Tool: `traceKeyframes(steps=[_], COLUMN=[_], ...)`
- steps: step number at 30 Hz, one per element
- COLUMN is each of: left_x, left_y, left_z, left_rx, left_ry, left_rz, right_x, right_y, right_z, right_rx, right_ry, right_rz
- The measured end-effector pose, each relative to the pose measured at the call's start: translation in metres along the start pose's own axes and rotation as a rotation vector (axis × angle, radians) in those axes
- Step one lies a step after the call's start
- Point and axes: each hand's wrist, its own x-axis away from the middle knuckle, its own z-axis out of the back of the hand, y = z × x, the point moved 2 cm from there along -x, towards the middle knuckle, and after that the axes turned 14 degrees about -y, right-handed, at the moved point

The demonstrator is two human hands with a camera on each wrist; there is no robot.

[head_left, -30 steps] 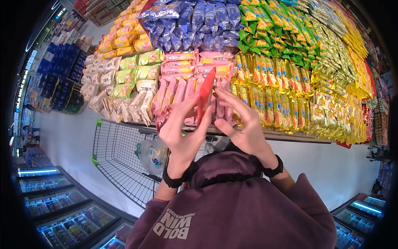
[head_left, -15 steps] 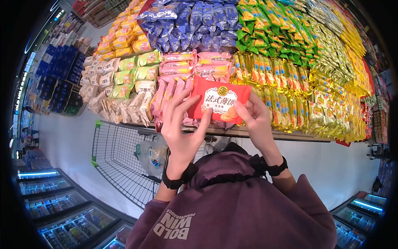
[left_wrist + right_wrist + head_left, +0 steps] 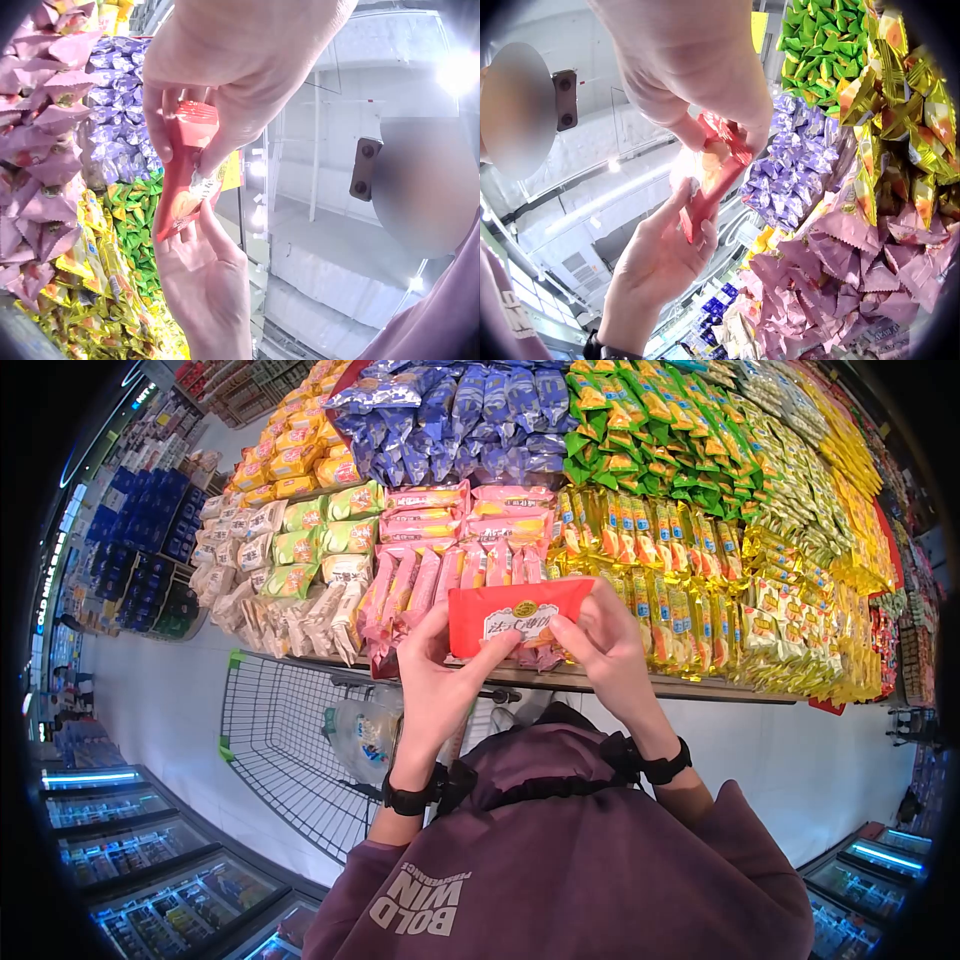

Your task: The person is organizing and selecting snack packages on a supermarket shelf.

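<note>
A red snack packet (image 3: 475, 615) with a white label and Chinese lettering is held up in front of the chest. My left hand (image 3: 440, 670) pinches its left end, thumb on the printed face and fingers behind. At the other end my right hand (image 3: 612, 645) grips it the same way, thumb across the label's edge. The packet tilts back, so its lower part hides behind the thumbs in the head view. In the left wrist view the red wrapper (image 3: 191, 142) spans both hands. Just beyond them lie pink wrapped packets (image 3: 490, 565) on the display.
A shopping cart (image 3: 290, 750) holding a clear plastic bag (image 3: 365, 735) stands at the left. The display edge (image 3: 690, 687) runs before me, heaped with gold packets (image 3: 640, 540), green packets (image 3: 660, 430) and purple-blue packets (image 3: 470, 410). Freezers (image 3: 170, 860) line the lower left.
The packet turned from edge-on to face-on as the right hand took hold of its right end. Since then it has tipped back and dropped slightly, both hands still holding it.
</note>
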Motion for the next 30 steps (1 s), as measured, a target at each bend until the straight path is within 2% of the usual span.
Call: traceKeyframes(steps=[2,3,9,10,12,16,20,23,26,30], left_x=[0.0,-0.003,-0.015,-0.016,-0.016,-0.029,-0.044,-0.055,-0.06,-0.063], left_y=[-0.006,-0.006,-0.013,-0.013,-0.008,0.0,-0.007,-0.01,-0.015,-0.026], left_z=[0.004,0.002,-0.007,-0.011,-0.022,-0.047,-0.069,-0.08,-0.091,-0.105], left_rx=[-0.097,-0.122,-0.16,-0.099,0.019,0.084,0.146,0.14,0.208,0.308], left_ry=[0.001,0.005,-0.068,-0.055,-0.03,-0.068,-0.05,-0.073,-0.056,-0.036], left_rz=[-0.035,-0.127,-0.222,-0.125,0.072,0.067,0.12,0.133,0.223,0.212], right_x=[-0.002,-0.003,0.0,0.001,0.005,0.01,0.015,0.015,0.018,0.026], right_y=[-0.003,-0.004,0.0,-0.001,-0.009,-0.023,-0.023,-0.026,-0.037,-0.042], right_z=[0.005,0.008,0.03,0.034,0.04,0.059,0.08,0.095,0.113,0.129], right_rx=[0.032,0.035,0.041,0.052,0.041,-0.081,-0.12,0.149,0.547,0.727], right_ry=[-0.054,-0.084,-0.135,-0.137,-0.065,-0.03,0.05,0.151,0.182,0.092], right_rz=[0.071,0.093,0.142,0.158,0.047,-0.08,-0.068,0.089,0.148,0.131])
